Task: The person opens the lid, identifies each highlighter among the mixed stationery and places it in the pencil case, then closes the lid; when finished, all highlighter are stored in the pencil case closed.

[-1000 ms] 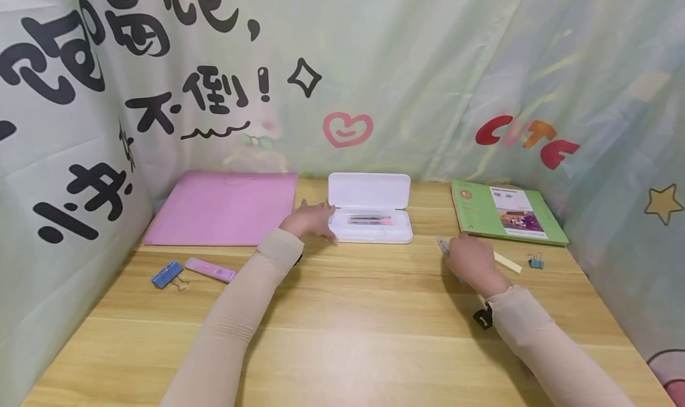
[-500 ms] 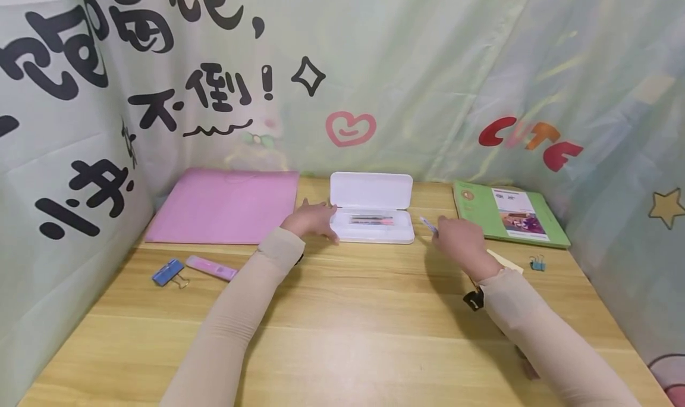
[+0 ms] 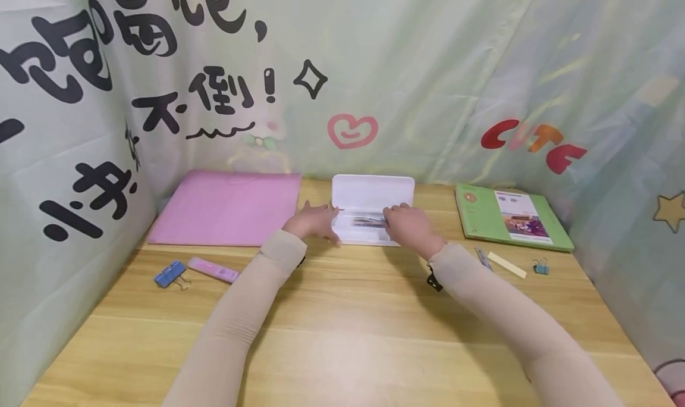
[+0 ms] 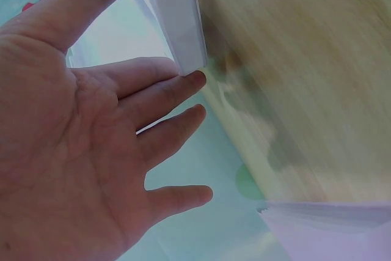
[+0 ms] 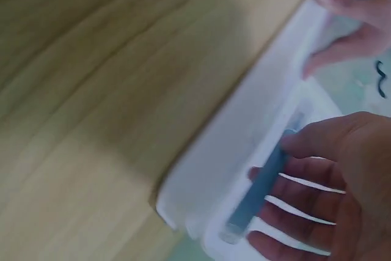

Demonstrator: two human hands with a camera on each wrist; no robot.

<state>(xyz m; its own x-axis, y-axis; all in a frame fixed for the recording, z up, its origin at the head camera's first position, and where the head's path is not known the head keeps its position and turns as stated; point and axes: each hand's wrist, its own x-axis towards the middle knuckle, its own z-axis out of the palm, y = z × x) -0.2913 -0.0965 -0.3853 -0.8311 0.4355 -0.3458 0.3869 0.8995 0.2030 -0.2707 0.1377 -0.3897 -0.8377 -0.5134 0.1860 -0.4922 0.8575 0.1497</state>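
The white pencil case stands with its lid raised at the back middle of the table, with slim pens in its tray. My left hand holds its left end, thumb at the front corner and forefinger at the rear one; the left wrist view shows the other fingers spread. Over the right half of the tray, my right hand pinches a bluish pen with a clear end, seen in the right wrist view between thumb and curled fingers. In the head view that hand mostly hides the pen.
A pink folder lies back left, with a blue binder clip and a flat pink stick-like item before it. At right are a green book, a grey-blue slim item, a cream strip and a teal binder clip.
My right hand has lifted the pen from the right side of the table and brought it leftward over the case, uncovering the grey-blue item. My left hand stays at the case.
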